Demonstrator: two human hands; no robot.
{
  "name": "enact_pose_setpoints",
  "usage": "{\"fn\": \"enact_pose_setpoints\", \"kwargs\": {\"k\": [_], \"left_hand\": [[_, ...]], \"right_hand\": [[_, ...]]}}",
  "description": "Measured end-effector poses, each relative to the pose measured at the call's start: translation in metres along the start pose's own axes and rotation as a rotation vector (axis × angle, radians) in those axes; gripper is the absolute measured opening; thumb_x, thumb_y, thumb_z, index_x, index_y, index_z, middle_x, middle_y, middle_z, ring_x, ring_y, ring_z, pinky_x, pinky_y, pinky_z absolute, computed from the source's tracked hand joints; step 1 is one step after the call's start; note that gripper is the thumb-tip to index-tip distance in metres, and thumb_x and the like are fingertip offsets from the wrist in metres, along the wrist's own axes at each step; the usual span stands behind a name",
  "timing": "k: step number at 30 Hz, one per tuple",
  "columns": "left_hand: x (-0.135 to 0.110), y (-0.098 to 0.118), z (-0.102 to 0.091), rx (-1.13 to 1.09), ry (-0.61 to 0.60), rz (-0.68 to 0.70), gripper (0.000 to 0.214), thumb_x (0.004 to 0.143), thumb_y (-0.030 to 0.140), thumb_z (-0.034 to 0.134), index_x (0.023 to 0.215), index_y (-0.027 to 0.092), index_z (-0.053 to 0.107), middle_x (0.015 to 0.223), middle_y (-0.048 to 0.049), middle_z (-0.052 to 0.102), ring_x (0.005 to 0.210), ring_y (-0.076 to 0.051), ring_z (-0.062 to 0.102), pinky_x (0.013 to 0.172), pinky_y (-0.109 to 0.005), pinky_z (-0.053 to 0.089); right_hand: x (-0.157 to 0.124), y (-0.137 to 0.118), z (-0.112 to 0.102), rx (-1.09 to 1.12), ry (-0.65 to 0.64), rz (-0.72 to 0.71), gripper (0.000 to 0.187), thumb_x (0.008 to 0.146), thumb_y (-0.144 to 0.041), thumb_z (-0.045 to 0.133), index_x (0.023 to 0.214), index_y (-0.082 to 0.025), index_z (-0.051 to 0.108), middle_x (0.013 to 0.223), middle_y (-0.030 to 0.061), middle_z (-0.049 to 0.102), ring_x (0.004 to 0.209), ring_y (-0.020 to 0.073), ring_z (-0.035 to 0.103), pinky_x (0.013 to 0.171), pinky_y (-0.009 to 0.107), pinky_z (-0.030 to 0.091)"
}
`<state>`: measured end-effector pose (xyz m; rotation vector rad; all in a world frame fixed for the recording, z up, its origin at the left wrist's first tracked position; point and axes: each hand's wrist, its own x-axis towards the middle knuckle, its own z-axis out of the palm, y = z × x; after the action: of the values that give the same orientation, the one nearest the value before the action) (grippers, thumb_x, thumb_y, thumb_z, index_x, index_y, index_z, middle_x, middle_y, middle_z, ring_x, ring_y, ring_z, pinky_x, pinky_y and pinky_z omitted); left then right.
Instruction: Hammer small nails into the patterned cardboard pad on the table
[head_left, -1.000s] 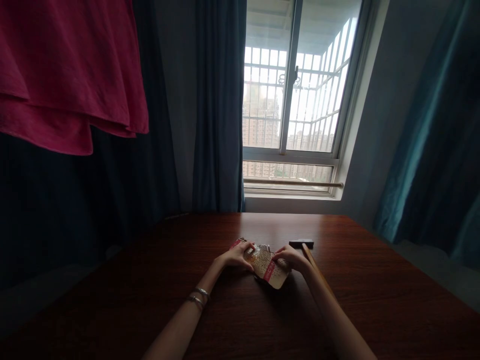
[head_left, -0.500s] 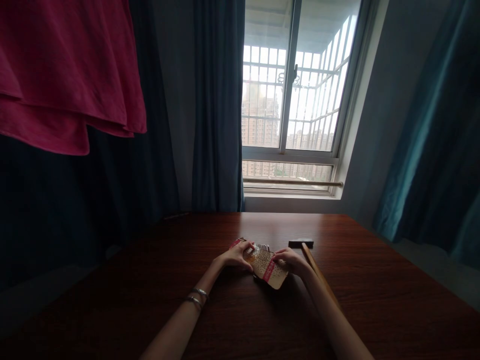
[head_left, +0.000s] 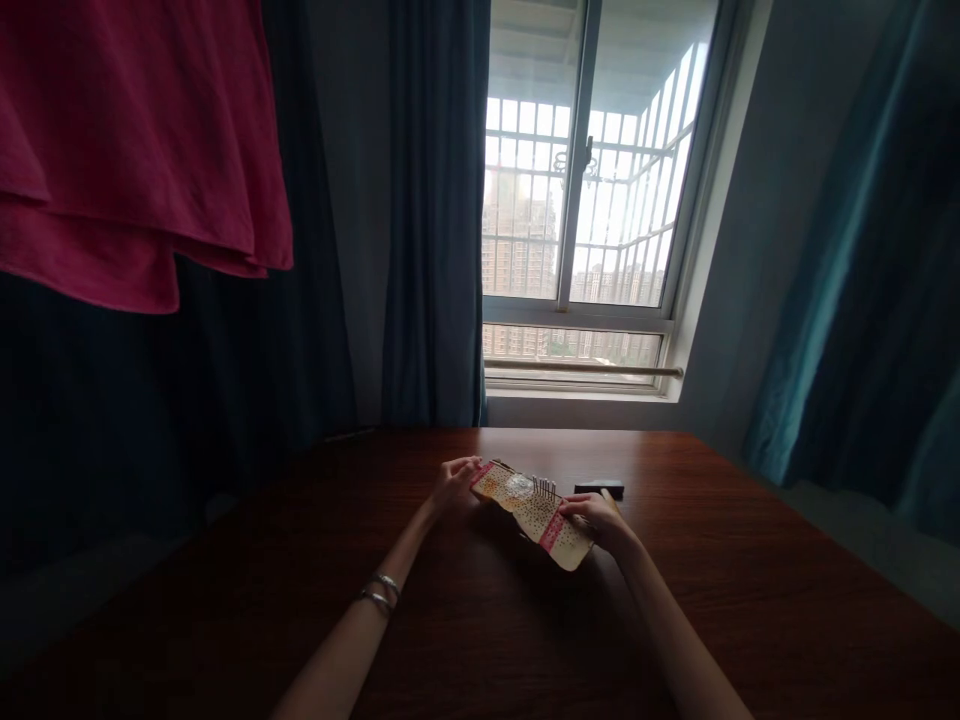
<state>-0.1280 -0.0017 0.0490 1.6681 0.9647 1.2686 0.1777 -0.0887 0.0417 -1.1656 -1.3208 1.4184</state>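
A cream, dark-dotted panel (head_left: pixel 536 512) with a pink band near each end is held slightly raised and tilted over the table. Its lower edge is wavy, and a row of several thin pin-like pieces (head_left: pixel 544 488) stands along its upper edge. My left hand (head_left: pixel 454 482) is closed on the panel's left end, fingertips at the pink band. At the right end, my right hand (head_left: pixel 596 515) pinches the upper edge near the other pink band. Just behind my right hand lies a hammer (head_left: pixel 598 490) with a dark head; my hand and forearm hide most of its wooden handle.
The brown wooden table (head_left: pixel 450 640) stretches to the wall below a barred window (head_left: pixel 577 200). Blue curtains (head_left: pixel 435 220) hang on both sides. A pink cloth (head_left: pixel 142 150) hangs at upper left.
My left hand has shifted left and up, from over the panel to its left end. The panel has moved slightly right, showing more of its surface, and my right hand has moved right with it.
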Motion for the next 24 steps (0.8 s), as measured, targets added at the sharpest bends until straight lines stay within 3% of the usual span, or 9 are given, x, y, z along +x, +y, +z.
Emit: {"fn": "enact_pose_setpoints", "kwargs": {"k": [5,9,14,17,24], "left_hand": [[-0.002,-0.026,-0.001,0.055,0.102,-0.006,0.043,0.073,0.054,0.054,0.067,0.014,0.071,0.096,-0.0138,0.070,0.102,-0.028,0.060,0.100,-0.039,0.036],[-0.006,-0.027,0.003,0.053,0.142,-0.105,0.046,0.071,0.056,0.054,0.068,0.014,0.071,0.085,-0.0100,0.071,0.091,-0.027,0.063,0.083,-0.035,0.047],[-0.010,-0.022,0.009,0.022,0.133,-0.139,0.049,0.067,0.060,0.058,0.065,0.012,0.070,0.076,-0.0085,0.069,0.082,-0.025,0.062,0.071,-0.032,0.050],[-0.010,-0.023,0.011,0.014,0.106,-0.157,0.051,0.066,0.061,0.059,0.065,0.012,0.069,0.070,-0.0072,0.067,0.075,-0.022,0.062,0.069,-0.031,0.050],[-0.011,-0.024,0.012,0.026,0.084,-0.182,0.051,0.066,0.062,0.058,0.064,0.012,0.068,0.067,-0.0064,0.066,0.071,-0.021,0.062,0.069,-0.031,0.050]], "right_hand": [[-0.024,-0.025,-0.033,0.117,0.025,-0.004,0.027,0.061,-0.026,0.071,0.084,-0.012,0.070,0.079,0.0076,0.072,0.067,0.0184,0.065,0.065,0.027,0.050],[-0.049,-0.034,-0.084,0.189,0.175,0.056,0.030,0.056,-0.022,0.075,0.084,-0.013,0.071,0.083,0.0103,0.073,0.067,0.0211,0.067,0.065,0.031,0.053],[-0.087,-0.016,-0.163,0.208,0.458,0.127,0.028,0.053,-0.020,0.074,0.080,-0.014,0.072,0.080,0.0121,0.074,0.070,0.0267,0.070,0.066,0.035,0.056],[-0.113,-0.001,-0.198,0.157,0.631,0.124,0.024,0.051,-0.022,0.074,0.073,-0.015,0.073,0.081,0.0141,0.074,0.077,0.0313,0.070,0.068,0.037,0.057],[-0.148,0.028,-0.236,0.076,0.836,0.114,0.017,0.044,-0.021,0.074,0.060,-0.018,0.070,0.074,0.0145,0.073,0.078,0.0356,0.069,0.061,0.037,0.058]]}}
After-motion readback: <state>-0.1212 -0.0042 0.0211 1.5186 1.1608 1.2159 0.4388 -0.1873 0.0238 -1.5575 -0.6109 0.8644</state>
